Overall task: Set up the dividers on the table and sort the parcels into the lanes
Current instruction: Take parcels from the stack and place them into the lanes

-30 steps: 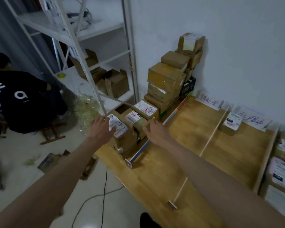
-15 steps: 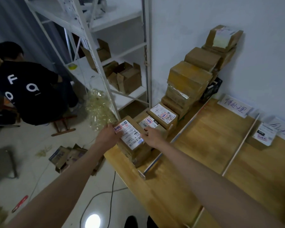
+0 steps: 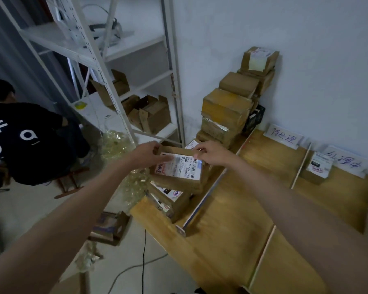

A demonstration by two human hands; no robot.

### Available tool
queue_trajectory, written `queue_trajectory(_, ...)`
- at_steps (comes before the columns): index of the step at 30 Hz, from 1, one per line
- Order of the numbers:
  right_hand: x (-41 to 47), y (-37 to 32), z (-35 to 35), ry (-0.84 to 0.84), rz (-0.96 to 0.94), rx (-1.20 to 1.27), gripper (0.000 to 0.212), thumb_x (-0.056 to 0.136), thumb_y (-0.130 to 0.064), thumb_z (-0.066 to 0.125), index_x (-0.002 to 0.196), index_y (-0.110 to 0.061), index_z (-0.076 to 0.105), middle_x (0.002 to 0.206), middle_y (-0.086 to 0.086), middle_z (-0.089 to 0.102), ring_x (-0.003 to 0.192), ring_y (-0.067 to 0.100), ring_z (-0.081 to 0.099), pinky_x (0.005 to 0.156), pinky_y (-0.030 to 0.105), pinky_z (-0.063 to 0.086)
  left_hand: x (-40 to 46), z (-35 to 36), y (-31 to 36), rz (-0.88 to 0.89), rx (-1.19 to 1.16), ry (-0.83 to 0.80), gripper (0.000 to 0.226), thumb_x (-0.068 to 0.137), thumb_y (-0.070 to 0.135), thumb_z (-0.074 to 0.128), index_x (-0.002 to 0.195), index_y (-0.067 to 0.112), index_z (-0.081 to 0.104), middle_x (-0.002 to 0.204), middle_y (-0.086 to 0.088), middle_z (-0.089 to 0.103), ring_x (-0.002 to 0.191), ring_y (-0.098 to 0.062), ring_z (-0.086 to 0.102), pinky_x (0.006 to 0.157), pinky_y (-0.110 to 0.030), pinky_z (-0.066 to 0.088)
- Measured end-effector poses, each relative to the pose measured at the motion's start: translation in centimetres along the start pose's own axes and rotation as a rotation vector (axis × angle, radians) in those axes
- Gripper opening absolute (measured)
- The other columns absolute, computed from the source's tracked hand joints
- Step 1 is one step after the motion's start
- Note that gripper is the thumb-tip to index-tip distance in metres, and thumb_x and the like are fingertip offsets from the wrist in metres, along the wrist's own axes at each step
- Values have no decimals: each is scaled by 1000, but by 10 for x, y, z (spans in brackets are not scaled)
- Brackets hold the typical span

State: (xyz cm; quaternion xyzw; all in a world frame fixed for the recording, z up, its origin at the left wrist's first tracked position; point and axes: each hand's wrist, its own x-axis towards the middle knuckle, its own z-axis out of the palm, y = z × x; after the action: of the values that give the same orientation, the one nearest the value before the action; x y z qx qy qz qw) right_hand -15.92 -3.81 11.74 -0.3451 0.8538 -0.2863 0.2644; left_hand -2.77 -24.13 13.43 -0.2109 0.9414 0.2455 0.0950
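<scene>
At the far left, a person in a black shirt [image 3: 19, 141] sits low on the floor, near a white metal shelf rack [image 3: 106, 66] with open cartons. Next comes the left hand [image 3: 146, 154], which grips the left edge of a labelled parcel [image 3: 177, 169]; the right hand [image 3: 212, 154] grips its right edge with curled fingers. This parcel is on top of other parcels at the left end of the wooden table [image 3: 232, 240], left of the first divider [image 3: 208, 194]. Behind, a stack of boxes [image 3: 232, 107] stands against the wall. Further right, a thin divider [image 3: 300, 166] separates two lanes, and a small parcel [image 3: 318, 169] lies in the right one.
</scene>
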Motion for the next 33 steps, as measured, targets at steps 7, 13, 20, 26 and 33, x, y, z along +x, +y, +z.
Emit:
queue_trajectory(7,-39,25,-51,-33,-35,-151,30,99,-10,51,125,-14,66,127,5,64,119,19,55,90,28,39,5,26,54,101,-69,-337,63,82,57,71,134,24,56,119,10,65,102,-9,63,86,-24,48)
queue_trajectory(13,-66,46,-64,42,-43,-192,33,102,-4,43,127,-10,64,133,9,58,123,20,50,90,21,31,8,64,95,214,-96,-420,74,59,83,71,113,33,69,108,14,72,101,-8,67,96,-35,53)
queue_trajectory(20,-86,79,-62,372,39,-114,37,100,-14,54,137,-13,54,133,8,59,124,23,54,100,29,41,11,90,127,227,-78,-288,55,84,64,64,111,17,69,102,1,70,93,-15,64,70,-23,48)
queue_trajectory(26,-121,104,-51,608,245,-102,40,101,-21,50,140,-11,48,141,10,51,130,28,47,105,37,40,18,110,131,145,-208,-149,60,81,65,66,114,14,69,104,-4,70,83,-14,61,64,-22,45)
queue_trajectory(33,-171,128,-18,656,505,-155,41,99,-23,50,135,-6,46,133,15,50,121,32,51,95,40,44,22,133,131,121,-213,-165,65,77,68,68,109,12,68,105,-6,70,92,-21,65,84,-35,54)
